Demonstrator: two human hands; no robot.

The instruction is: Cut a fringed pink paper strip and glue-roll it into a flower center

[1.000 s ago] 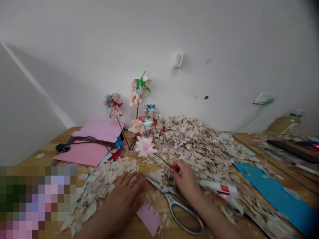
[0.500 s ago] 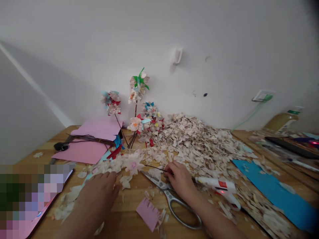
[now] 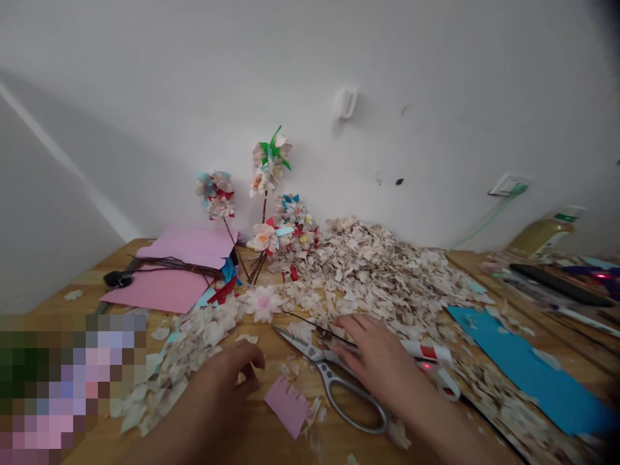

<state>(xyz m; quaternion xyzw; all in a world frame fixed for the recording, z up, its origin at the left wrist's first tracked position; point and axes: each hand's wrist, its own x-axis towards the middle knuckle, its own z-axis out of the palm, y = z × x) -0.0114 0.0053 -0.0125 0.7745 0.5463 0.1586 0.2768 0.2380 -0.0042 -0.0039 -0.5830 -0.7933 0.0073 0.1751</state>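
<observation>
White flower with a pink centre [image 3: 263,302] lies on the tabletop [image 3: 264,445] just beyond the blade tips of the scissors [image 3: 325,373]. Loose petals [image 3: 181,361] are heaped left of the scissors. The left hand [image 3: 225,378], between that heap and the scissors, has fingers curled and thumb apart; nothing is seen in it. A fringed pink strip [image 3: 287,407] lies left of the scissors' handles. The dark stem [image 3: 314,325] runs from beside the flower, past the far side of the scissors, to the right hand [image 3: 375,349]. Thumb and fingertips there stand apart about the stem; whether it is gripped cannot be told. A glue gun [image 3: 431,352] lies right of the scissors.

Assessment: the stem is best held well back from the flower, clear of the scissors, without crushing petals.

Against half a second ago: the right hand is farther right and more spread; the left hand is nearer the scissors; the flower is farther from the blade tips.
</observation>
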